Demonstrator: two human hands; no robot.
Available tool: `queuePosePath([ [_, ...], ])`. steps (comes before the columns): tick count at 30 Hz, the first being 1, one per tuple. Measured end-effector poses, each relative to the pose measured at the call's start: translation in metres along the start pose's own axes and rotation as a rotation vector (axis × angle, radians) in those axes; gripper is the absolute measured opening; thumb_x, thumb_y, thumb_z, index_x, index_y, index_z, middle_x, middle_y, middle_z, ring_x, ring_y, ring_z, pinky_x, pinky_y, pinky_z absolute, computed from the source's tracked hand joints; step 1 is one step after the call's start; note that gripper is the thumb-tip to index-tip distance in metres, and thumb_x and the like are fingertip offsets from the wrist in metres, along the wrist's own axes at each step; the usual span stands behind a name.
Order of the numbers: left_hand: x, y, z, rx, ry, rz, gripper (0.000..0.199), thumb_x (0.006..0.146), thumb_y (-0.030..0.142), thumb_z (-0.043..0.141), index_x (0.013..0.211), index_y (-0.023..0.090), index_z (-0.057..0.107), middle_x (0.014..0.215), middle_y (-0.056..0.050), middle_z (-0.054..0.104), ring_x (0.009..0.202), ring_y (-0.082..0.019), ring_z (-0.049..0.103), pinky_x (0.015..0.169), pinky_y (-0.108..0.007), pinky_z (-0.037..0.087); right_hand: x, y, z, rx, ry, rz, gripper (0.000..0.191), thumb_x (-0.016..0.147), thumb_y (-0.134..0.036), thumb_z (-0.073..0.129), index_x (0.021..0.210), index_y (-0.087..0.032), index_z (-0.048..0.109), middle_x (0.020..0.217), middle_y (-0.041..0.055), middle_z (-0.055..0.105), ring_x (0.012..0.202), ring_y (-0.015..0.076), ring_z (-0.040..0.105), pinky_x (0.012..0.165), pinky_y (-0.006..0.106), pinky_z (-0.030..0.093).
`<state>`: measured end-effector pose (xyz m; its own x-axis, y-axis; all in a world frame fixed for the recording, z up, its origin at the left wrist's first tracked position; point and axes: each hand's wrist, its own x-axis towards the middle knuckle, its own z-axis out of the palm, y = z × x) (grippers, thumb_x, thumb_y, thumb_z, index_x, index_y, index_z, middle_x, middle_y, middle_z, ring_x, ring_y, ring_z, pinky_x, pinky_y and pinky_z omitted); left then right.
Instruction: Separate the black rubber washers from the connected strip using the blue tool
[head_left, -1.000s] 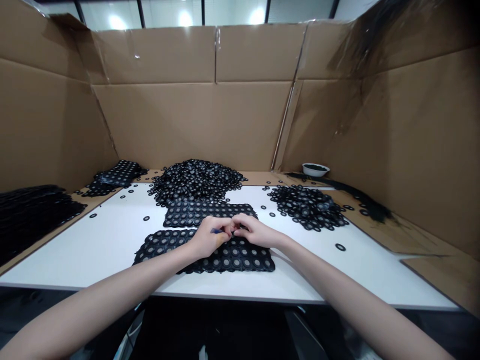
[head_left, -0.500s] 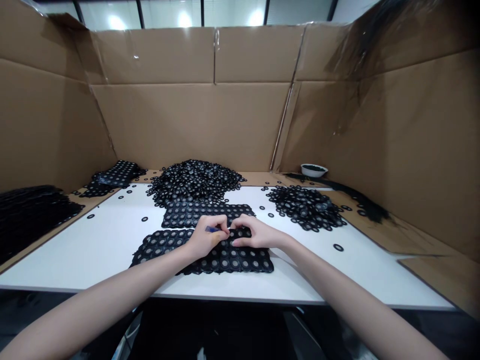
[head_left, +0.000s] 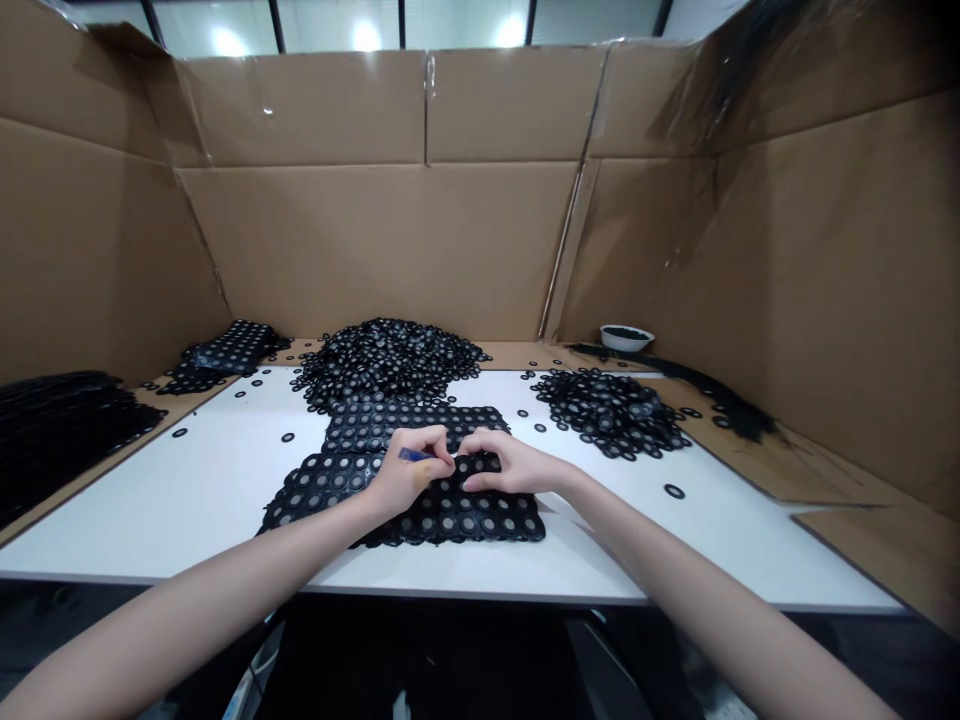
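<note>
A black rubber sheet [head_left: 465,518] full of round rings lies on the white table [head_left: 225,470] in front of me. My left hand [head_left: 409,470] rests on it, fingers closed around a small blue tool [head_left: 414,455]. My right hand [head_left: 501,465] pinches the sheet's far edge close to the tool's tip. A second black sheet [head_left: 390,422] lies just behind the first one.
A big heap of black rings [head_left: 390,360] sits at the back centre, a smaller heap [head_left: 611,405] at the right. Stacked sheets [head_left: 232,350] lie at the back left, a dark pile [head_left: 60,430] at the far left. A white bowl [head_left: 626,338] stands back right. Cardboard walls [head_left: 375,230] surround the table.
Both hands have shifted slightly away from me over the sheet. The blue tool now shows more clearly in my left hand. The sheet has barely moved.
</note>
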<state>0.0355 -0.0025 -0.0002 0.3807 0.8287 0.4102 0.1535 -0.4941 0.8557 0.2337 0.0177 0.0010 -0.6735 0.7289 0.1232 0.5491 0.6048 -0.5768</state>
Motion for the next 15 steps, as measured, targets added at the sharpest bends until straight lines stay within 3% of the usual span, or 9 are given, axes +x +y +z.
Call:
queuePosePath([
  [15, -0.0049, -0.0090, -0.0002, 0.062, -0.140, 0.105, 0.013, 0.068, 0.016, 0.055, 0.056, 0.013, 0.056, 0.054, 0.001, 0.055, 0.054, -0.010, 0.045, 0.055, -0.021, 0.033, 0.0004, -0.0005, 0.0005, 0.027, -0.012, -0.024, 0.030, 0.075, -0.033, 0.067, 0.101, -0.019, 0.061, 0.103, 0.0059, 0.062, 0.095, 0.0224, 0.054, 0.086, 0.035, 0.043],
])
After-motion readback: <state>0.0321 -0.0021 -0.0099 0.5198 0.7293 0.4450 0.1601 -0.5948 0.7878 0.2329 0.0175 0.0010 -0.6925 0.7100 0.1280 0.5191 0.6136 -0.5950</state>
